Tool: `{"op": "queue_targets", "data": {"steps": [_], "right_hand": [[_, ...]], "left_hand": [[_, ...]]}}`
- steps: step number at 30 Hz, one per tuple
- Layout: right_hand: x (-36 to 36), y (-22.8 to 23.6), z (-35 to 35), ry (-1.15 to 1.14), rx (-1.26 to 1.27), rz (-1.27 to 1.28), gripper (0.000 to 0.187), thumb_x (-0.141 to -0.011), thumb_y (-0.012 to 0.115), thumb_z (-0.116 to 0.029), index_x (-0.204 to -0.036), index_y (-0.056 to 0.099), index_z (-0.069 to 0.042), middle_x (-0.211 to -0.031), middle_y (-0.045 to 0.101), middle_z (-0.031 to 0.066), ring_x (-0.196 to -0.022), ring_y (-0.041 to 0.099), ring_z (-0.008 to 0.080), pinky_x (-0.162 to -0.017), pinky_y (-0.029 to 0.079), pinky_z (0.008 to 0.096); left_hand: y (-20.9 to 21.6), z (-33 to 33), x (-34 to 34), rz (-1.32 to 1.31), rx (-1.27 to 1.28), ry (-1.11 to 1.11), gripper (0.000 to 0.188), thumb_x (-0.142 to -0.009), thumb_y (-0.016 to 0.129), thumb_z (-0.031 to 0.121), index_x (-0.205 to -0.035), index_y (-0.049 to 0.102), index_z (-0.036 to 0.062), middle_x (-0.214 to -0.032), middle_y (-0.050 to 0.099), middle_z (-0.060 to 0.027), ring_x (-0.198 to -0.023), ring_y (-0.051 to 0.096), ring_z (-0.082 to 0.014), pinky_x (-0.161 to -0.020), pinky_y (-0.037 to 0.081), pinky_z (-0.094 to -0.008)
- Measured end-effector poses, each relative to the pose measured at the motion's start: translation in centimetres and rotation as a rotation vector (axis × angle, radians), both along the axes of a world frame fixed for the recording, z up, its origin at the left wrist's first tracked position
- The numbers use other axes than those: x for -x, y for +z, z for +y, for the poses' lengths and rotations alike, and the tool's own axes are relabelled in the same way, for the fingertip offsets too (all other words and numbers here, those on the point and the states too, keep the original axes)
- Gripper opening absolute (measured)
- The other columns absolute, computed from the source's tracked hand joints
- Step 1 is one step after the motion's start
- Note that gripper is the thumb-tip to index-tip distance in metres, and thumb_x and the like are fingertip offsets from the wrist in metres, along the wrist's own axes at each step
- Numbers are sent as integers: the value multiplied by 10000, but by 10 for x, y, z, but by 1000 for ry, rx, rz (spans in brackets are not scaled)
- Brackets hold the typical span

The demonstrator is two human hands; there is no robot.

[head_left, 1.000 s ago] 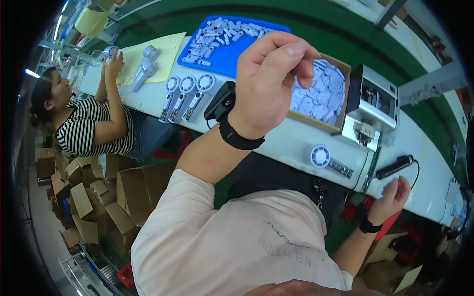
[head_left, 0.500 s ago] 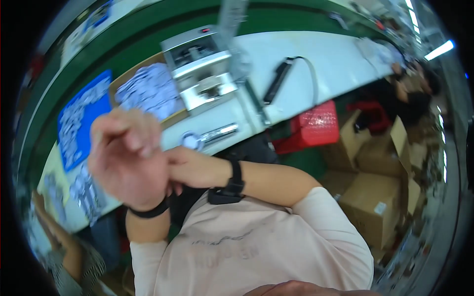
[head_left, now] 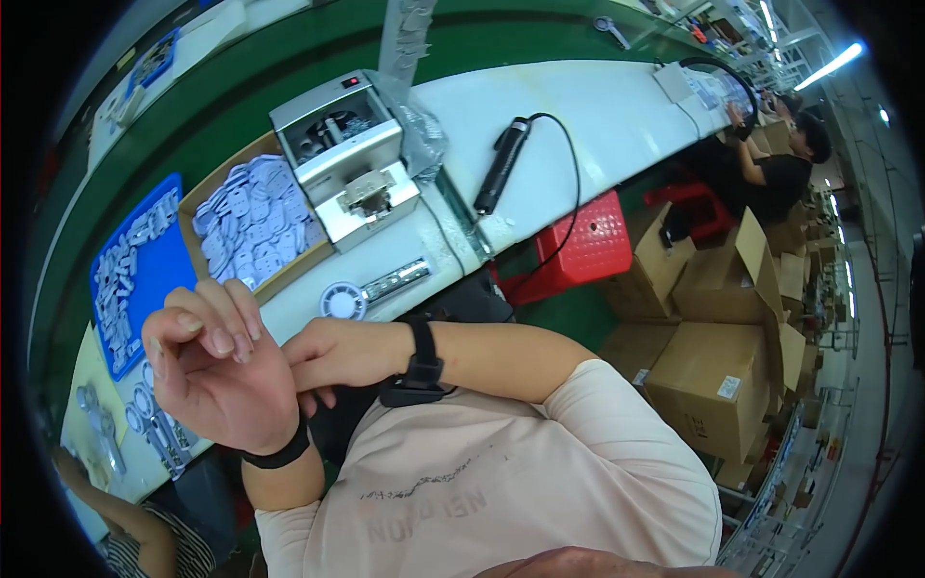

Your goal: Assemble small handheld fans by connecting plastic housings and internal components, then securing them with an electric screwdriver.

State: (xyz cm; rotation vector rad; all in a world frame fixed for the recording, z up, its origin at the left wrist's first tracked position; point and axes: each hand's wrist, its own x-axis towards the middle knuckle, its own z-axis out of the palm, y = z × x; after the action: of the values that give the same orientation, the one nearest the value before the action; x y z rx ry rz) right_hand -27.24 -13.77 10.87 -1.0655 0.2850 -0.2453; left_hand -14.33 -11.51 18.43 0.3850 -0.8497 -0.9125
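My left hand (head_left: 220, 380) is raised in front of my body, palm showing. Its fingers are loosely bent and apart, with nothing in them. A black wristband (head_left: 279, 449) circles my left wrist. My right hand (head_left: 342, 354) grips the side of my left hand near the wrist, its fingertips partly hidden behind it. On my right wrist sits a black strap with a flat block (head_left: 421, 371). Just beyond my hands, a handheld fan with a round white head (head_left: 344, 301) and shiny handle lies on the white bench (head_left: 453, 275).
A cardboard box of pale plastic parts (head_left: 255, 217) stands beside a silver machine (head_left: 347, 159). Left is a blue tray (head_left: 164, 279); more fans (head_left: 159, 419) lie nearby. A black power screwdriver (head_left: 503, 166), red stool (head_left: 588, 236) and cartons (head_left: 718, 376) are right. Co-workers sit on both sides.
The view has shifted slightly and sharpened, so the bench things appear further left. My left hand has come a little lower; my right hand stays against it.
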Motion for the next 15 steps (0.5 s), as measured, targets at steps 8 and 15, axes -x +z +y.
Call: {"op": "queue_targets", "data": {"steps": [8, 15], "right_hand": [[14, 15, 10, 115, 266, 54, 735, -800, 892, -233, -1400, 553, 22, -1272, 660, 131, -1017, 685, 166, -862, 565, 311], [16, 20, 10, 203, 298, 79, 848, -715, 965, -304, -1378, 556, 33, -1343, 643, 146, -1301, 567, 239, -1069, 479, 371]], "left_hand": [[-15, -8, 6, -202, 45, 337, 223, -1042, 507, 150, -936, 620, -9, -821, 609, -108, -660, 528, -143, -585, 446, -290], [-11, 8, 30, -194, -67, 11, 305, -1086, 500, 245, -962, 595, -16, -775, 578, -116, -647, 532, -198, -612, 464, -343]]}}
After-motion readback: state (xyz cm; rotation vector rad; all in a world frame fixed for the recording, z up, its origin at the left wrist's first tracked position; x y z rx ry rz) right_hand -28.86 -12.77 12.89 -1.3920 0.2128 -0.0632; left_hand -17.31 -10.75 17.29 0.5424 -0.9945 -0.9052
